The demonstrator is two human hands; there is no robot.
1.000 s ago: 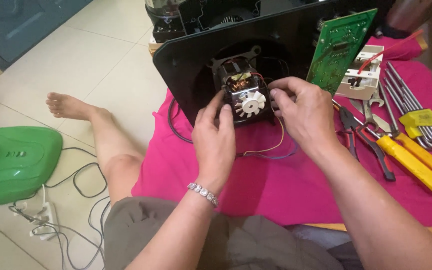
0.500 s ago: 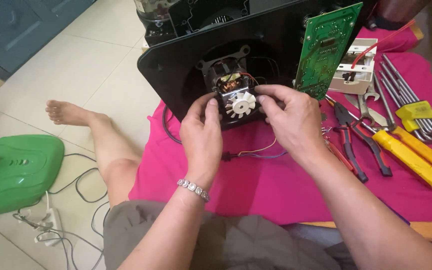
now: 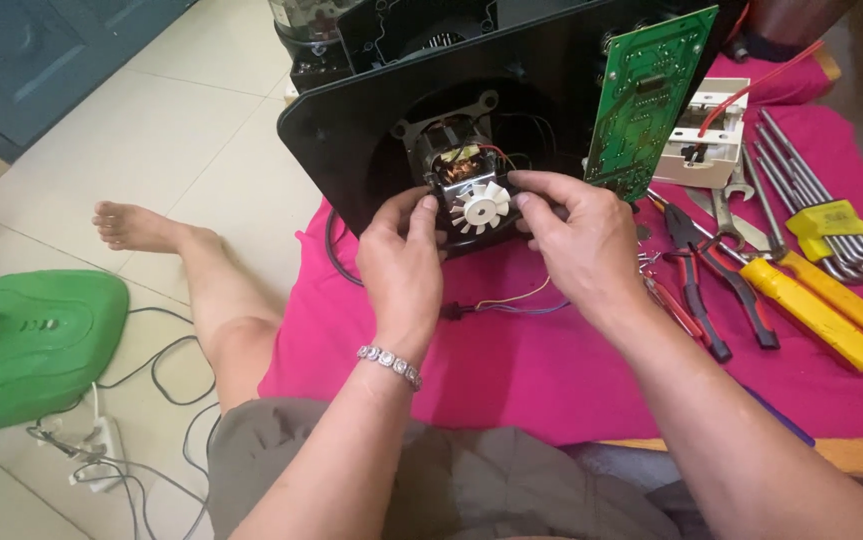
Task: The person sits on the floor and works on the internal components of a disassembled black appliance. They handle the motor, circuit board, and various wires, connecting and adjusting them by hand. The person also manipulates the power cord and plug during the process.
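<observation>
Both hands are gripping the motor in the black housing — left hand clasping its left side, right hand pinching beside the white fan. Looks heavy, rigid — fan blades fragile, wires delicate, so hold the metal frame.

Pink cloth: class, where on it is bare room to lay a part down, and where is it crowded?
Bare pink cloth lies below the loose wires, between the left hand and the pliers. The right side is crowded: pliers, yellow-handled screwdrivers, hex keys. The motor area is filled by both hands, including the right hand.
</observation>
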